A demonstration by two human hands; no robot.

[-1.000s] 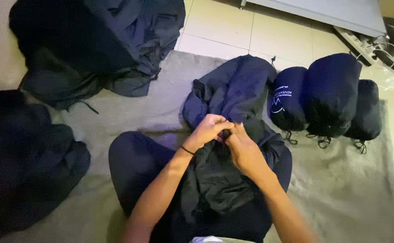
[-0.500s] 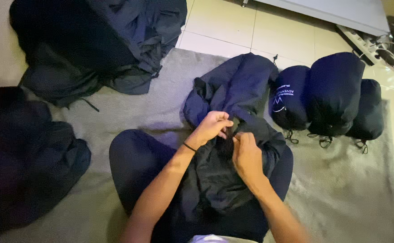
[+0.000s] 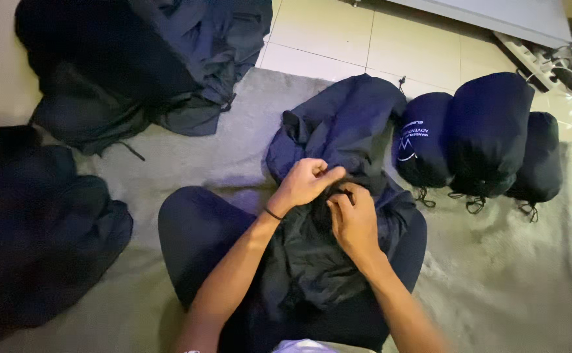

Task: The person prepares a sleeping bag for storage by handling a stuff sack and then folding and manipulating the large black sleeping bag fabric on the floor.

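There is only one view, from a camera worn on the person's head, tilted steeply down over the lap toward the floor in front of where they sit. It sits close: the left hand [image 3: 305, 183] and right hand [image 3: 353, 221] fill the middle of the frame, with both forearms running out through the bottom edge. Further out it takes in the grey rug [image 3: 495, 281], and along its top edge a strip of pale tiled floor [image 3: 338, 39]; no second view overlaps it.
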